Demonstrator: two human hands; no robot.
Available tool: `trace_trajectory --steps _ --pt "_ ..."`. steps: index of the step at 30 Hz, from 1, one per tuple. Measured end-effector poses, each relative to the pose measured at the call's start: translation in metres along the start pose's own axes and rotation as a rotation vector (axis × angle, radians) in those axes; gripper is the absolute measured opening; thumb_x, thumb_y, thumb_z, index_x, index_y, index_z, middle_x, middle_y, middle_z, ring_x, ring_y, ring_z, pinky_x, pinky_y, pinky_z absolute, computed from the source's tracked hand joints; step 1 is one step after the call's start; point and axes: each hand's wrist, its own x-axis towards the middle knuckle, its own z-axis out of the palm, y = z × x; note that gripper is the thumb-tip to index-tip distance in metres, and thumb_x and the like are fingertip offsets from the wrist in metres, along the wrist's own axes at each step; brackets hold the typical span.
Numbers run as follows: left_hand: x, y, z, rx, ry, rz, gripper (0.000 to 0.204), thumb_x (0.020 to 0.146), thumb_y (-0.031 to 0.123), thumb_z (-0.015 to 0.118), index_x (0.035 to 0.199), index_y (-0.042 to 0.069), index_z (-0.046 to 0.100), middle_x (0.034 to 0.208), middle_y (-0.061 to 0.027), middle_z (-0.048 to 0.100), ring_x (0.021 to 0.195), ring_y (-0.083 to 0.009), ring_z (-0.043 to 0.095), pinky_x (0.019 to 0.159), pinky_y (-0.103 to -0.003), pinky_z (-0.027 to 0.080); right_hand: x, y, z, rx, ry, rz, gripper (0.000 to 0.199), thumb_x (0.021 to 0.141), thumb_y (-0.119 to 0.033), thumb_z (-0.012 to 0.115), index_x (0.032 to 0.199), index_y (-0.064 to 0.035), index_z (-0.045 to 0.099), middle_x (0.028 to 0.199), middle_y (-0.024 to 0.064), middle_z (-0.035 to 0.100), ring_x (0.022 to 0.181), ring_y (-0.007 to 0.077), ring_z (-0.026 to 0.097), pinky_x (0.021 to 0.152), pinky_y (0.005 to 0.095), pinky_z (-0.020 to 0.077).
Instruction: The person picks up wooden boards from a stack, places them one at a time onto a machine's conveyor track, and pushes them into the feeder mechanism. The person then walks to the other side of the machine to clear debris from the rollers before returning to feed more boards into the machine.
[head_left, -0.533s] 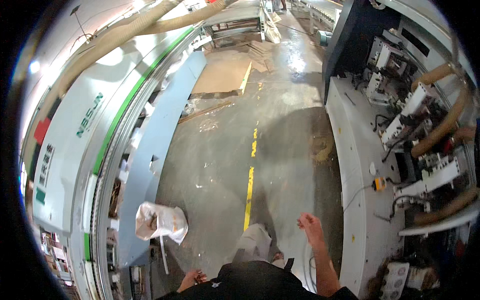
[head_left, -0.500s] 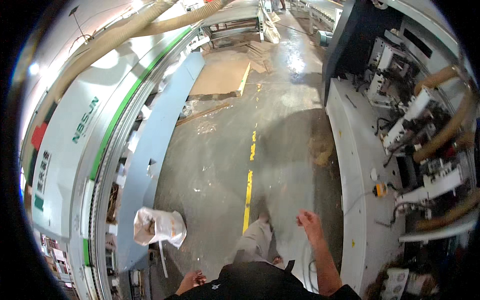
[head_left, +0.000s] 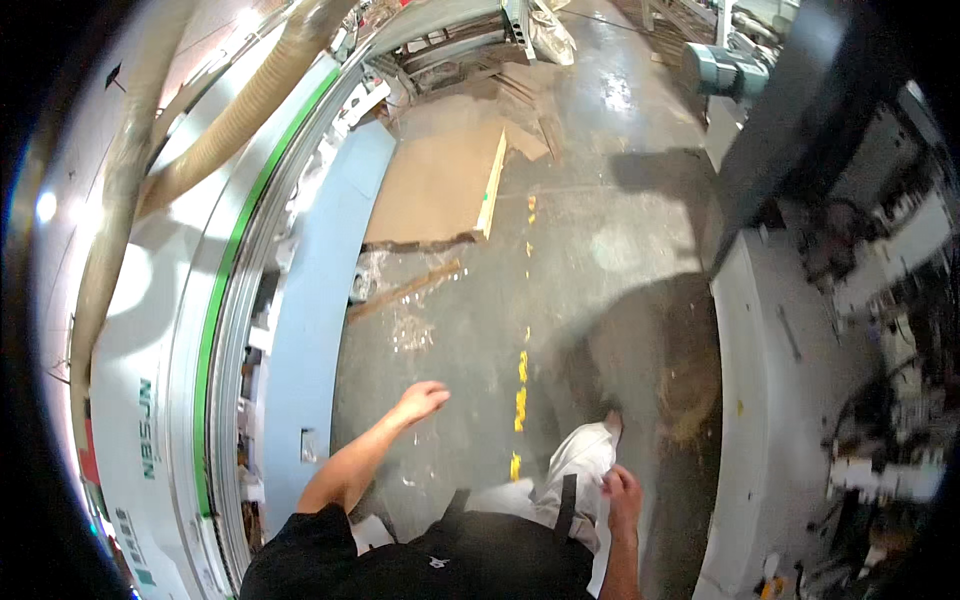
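Note:
My left hand (head_left: 422,401) is swung forward over the concrete floor, its fingers bent together with nothing visible in them. Low on the right, my right hand (head_left: 622,490) hangs beside my pale trouser leg (head_left: 583,455), loosely curled and also without any object showing. Neither hand touches the machines on either side. Below my hands, a worn yellow line (head_left: 521,400) runs along the floor. Part of a white sack (head_left: 372,532) shows beneath my left arm.
A long white and green machine (head_left: 165,370) with a pale blue panel (head_left: 305,330) lines the left. Ahead lie a brown board stack (head_left: 435,185) and a wood strip (head_left: 405,288). Another machine with a white base (head_left: 745,400) stands right. Ribbed hoses (head_left: 250,110) hang upper left.
I have moved forward along the aisle; the board stack is nearer and the white sack has slid mostly under my arm. My left hand swung forward, my right hand back toward my body.

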Motion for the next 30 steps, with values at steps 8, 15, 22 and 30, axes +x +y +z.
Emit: trace_trajectory --steps 8,15,22,30 --pt "0.296 0.243 -0.052 0.101 -0.178 0.31 0.049 0.087 0.042 0.061 0.123 0.009 0.056 0.1 -0.0129 0.068 0.091 -0.0235 0.065 0.08 -0.036 0.051 0.283 -0.001 0.057 -0.024 0.332 0.339 0.012 0.089 -0.01 0.054 0.091 0.0002 0.059 0.066 0.006 0.056 0.052 0.0119 0.049 0.047 0.0287 0.0407" --pt "0.442 0.144 -0.125 0.133 -0.358 -0.266 0.046 0.09 0.041 0.056 0.118 0.005 0.062 0.114 -0.0146 0.064 0.104 -0.0275 0.06 0.089 -0.037 0.047 0.513 -0.279 0.247 -0.053 0.108 0.059 0.024 0.093 -0.014 0.055 0.11 0.0031 0.057 0.078 0.0053 0.06 0.064 0.0112 0.054 0.057 0.0273 0.0466" --pt "0.624 0.104 -0.261 -0.298 -0.295 -0.695 0.043 0.089 0.036 0.059 0.117 0.004 0.063 0.116 -0.0154 0.063 0.104 -0.0283 0.061 0.088 -0.04 0.048 0.688 -0.445 0.476 -0.2 -0.128 -0.048 0.037 0.091 -0.013 0.057 0.12 0.0103 0.054 0.093 0.0125 0.064 0.077 0.0165 0.061 0.07 0.0285 0.0514" --pt "0.859 0.195 -0.48 -0.252 0.174 -0.236 0.048 0.087 0.039 0.062 0.119 0.002 0.061 0.111 -0.0192 0.065 0.095 -0.0295 0.066 0.085 -0.038 0.05 0.919 -0.689 0.799 -0.651 -0.227 -0.945 0.034 0.087 -0.013 0.058 0.116 0.0053 0.058 0.093 0.0206 0.064 0.086 0.0299 0.063 0.078 0.036 0.0494"
